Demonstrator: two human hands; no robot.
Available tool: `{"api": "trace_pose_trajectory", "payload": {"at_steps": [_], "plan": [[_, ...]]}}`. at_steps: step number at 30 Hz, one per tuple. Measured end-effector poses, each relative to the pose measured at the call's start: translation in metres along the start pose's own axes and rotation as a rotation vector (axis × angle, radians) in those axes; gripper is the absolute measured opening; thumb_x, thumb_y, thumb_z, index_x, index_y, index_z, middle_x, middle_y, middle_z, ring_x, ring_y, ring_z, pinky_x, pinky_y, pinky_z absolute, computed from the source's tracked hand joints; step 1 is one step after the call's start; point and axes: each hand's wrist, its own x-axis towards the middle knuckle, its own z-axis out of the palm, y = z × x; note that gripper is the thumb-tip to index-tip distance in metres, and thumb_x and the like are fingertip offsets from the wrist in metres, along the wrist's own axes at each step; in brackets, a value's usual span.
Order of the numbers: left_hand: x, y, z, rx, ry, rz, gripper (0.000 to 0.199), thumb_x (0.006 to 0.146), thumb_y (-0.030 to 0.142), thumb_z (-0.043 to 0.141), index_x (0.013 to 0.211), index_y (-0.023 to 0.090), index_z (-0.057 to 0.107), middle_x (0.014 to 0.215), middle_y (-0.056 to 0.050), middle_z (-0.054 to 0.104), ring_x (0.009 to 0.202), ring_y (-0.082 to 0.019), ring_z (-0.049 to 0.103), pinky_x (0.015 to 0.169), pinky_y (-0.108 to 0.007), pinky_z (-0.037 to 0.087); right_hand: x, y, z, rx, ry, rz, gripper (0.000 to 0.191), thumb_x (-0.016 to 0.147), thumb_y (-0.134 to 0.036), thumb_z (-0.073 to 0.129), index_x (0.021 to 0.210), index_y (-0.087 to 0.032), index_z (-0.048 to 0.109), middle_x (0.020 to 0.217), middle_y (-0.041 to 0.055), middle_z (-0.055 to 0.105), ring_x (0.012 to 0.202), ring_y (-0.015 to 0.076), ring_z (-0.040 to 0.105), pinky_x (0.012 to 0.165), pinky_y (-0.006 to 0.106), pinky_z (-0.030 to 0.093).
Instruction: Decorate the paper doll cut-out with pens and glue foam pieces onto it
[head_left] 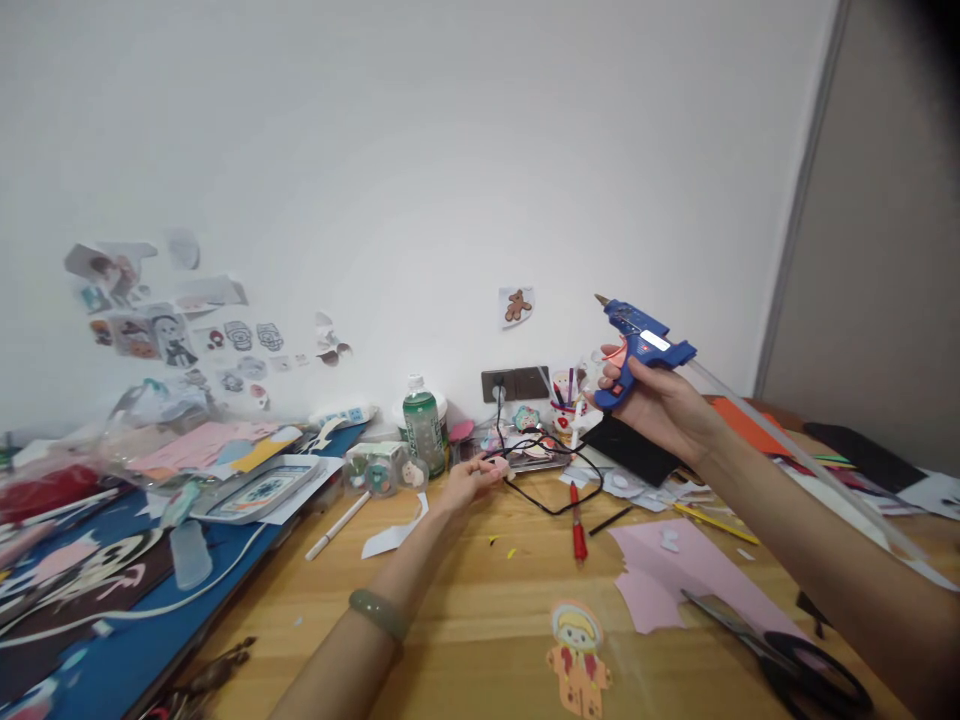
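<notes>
My right hand (652,400) is wrapped round the handle of a blue hot glue gun (641,345), its fingers by the orange trigger. The nozzle points up and left, and a long clear glue stick (795,455) runs out of the back. My left hand (472,484) reaches over the table, fingers closed on a black power cord (555,512) that lies in loops and runs up to the wall socket (504,384). Near the front edge lies a paper doll cutout (577,660) in an orange outfit.
Scissors (757,640) rest over pink paper (682,570) at the right. A red pen (577,525) and a yellow pencil (716,523) lie mid-table. A green bottle (424,430) stands by the wall. Paper and a tray (259,488) crowd the left.
</notes>
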Motion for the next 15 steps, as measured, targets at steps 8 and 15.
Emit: {"api": "trace_pose_trajectory", "payload": {"at_steps": [8,15], "plan": [[0.014,-0.005,-0.019,0.147,-0.1,-0.036,0.017,0.08,0.025,0.053,0.072,0.011,0.057,0.066,0.002,0.058,0.056,-0.009,0.054,0.056,-0.025,0.046,-0.003,-0.031,-0.019,-0.116,0.092,-0.05,0.016,0.085,-0.019,0.046,0.094,-0.023,0.058,0.078,-0.0011,0.054,0.076,0.011,0.053,0.083,0.033,0.046],[-0.002,0.011,-0.047,0.102,-0.178,-0.049,0.024,0.057,0.028,0.074,0.071,0.01,0.065,0.048,0.001,0.056,0.043,-0.007,0.046,0.044,-0.02,0.032,0.003,-0.056,-0.041,-0.21,0.176,-0.15,0.012,0.081,-0.018,0.052,0.088,-0.026,0.06,0.075,-0.0025,0.055,0.075,0.0115,0.053,0.083,0.036,0.047]]}}
